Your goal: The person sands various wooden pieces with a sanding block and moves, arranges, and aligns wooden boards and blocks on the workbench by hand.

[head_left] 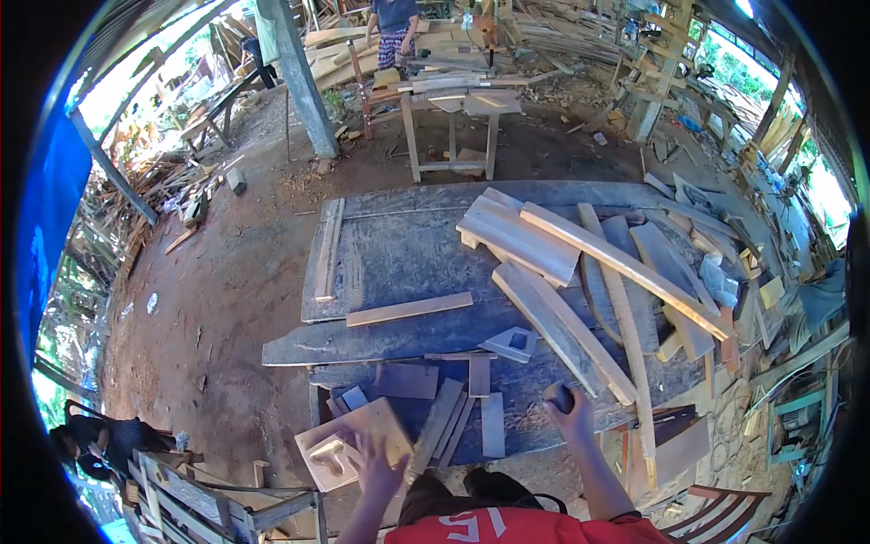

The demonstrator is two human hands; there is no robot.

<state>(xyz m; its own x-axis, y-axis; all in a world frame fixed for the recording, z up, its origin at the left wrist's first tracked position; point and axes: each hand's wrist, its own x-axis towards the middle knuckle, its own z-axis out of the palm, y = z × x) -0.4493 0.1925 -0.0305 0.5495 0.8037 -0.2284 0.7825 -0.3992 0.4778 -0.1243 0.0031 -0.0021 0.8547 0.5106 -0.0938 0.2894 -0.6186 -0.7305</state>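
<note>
My left hand [376,470] rests with spread fingers on a light wooden board [385,424] at the front left of the workbench. A curved, carved-looking shape [332,456] shows in the board beside my fingers. On the right, my right hand [575,422] is closed around a dark rounded object [560,396], held above the bench; its kind is too small to tell. Between my hands lie several narrow wood strips [492,424]. A pale angular piece with a dark opening [510,344] lies a little farther off.
Planks and beams [625,263] are piled across the right side of the workbench [399,245]. A loose batten [410,309] lies mid-bench. Beyond stands a smaller wooden table [453,166], with another person [395,32] behind it. A slatted wooden chair [716,517] stands at lower right.
</note>
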